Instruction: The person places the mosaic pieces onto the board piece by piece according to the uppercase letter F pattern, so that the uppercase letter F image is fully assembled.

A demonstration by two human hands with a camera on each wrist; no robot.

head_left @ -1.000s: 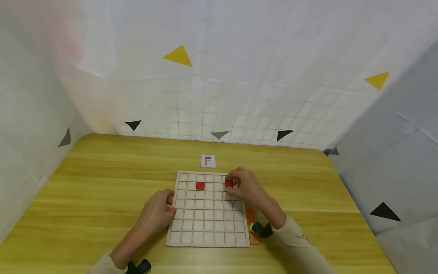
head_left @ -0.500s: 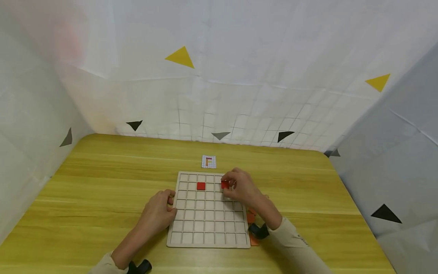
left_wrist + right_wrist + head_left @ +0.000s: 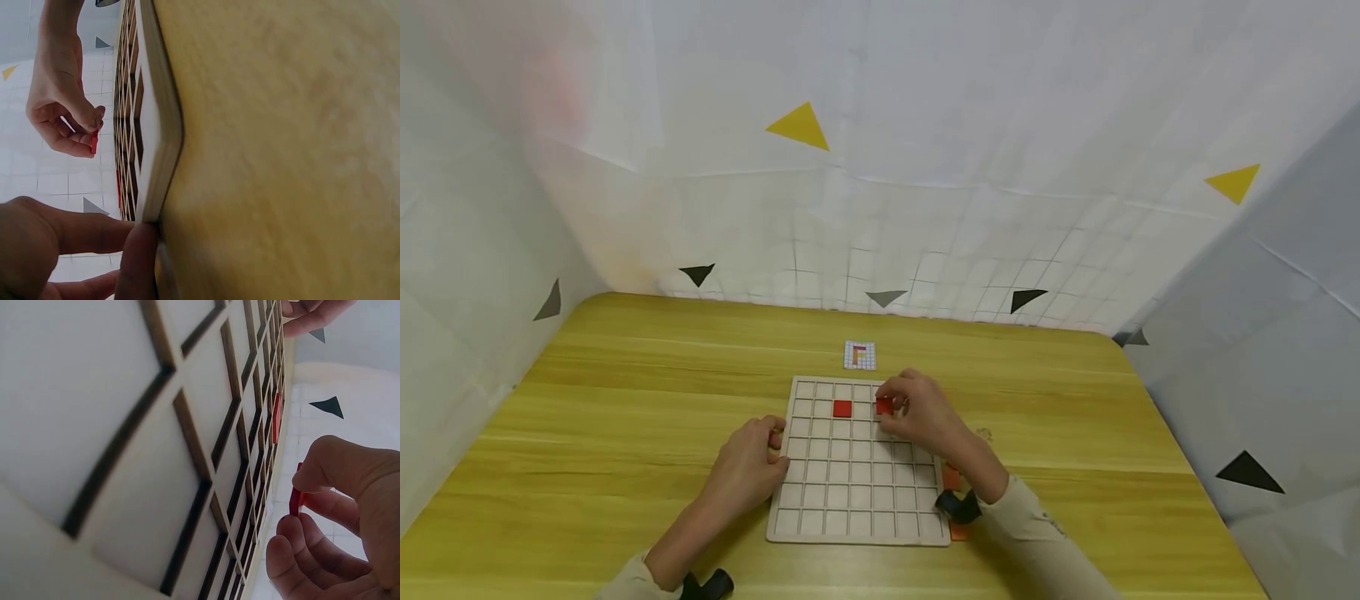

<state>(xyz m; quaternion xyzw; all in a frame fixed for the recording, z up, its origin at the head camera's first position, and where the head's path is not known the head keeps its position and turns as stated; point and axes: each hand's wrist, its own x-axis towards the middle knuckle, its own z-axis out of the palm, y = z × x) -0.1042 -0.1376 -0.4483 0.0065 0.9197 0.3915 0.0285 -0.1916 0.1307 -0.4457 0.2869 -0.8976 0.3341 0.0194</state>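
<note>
A pale wooden grid board (image 3: 778,533) lies flat, with one red square tile (image 3: 842,409) set in a cell of its second row from the far side. My left hand (image 3: 748,458) holds the board's left edge, thumb and fingertips against its side. Between the thumb and fingers of my right hand (image 3: 925,412) a second red tile (image 3: 295,499) is pinched, tilted and raised above the cells. It hovers over the same row, right of the seated tile. In the left wrist view the right hand (image 3: 62,100) shows above the board with the tile's edge at its fingertips.
Beyond the board lies a small printed pattern card (image 3: 860,355). Along the board's right edge sit several orange tiles (image 3: 952,477), partly covered by the right forearm and its black wrist mount (image 3: 958,506). White sheeting (image 3: 887,192) walls in the wooden table.
My right hand has shifted left over the board, carrying the red tile closer to the seated one. My left hand stays at the board's left edge.
</note>
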